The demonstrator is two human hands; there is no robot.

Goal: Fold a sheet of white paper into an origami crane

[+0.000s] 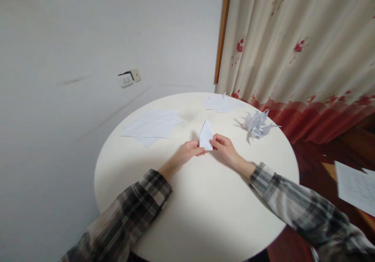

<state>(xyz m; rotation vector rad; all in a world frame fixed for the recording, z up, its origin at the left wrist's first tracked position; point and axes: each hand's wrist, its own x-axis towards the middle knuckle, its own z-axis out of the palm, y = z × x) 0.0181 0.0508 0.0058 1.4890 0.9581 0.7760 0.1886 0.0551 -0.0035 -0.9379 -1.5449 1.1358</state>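
Observation:
Between my two hands is a small folded piece of white paper (206,135), its pointed end facing away from me. My left hand (190,149) pinches its lower left corner, thumb on top. On the right edge, my right hand (223,144) grips the paper between thumb and fingers. The paper is held above the middle of a round white table (199,199). Fine crease lines run down its face; its underside is hidden.
Loose white sheets (149,123) lie at the table's left back, and more paper (221,103) at the far edge. A cluster of folded paper shapes with pointed tips (257,124) sits at right. A wall socket (125,80) and a flowered curtain (275,51) are beyond.

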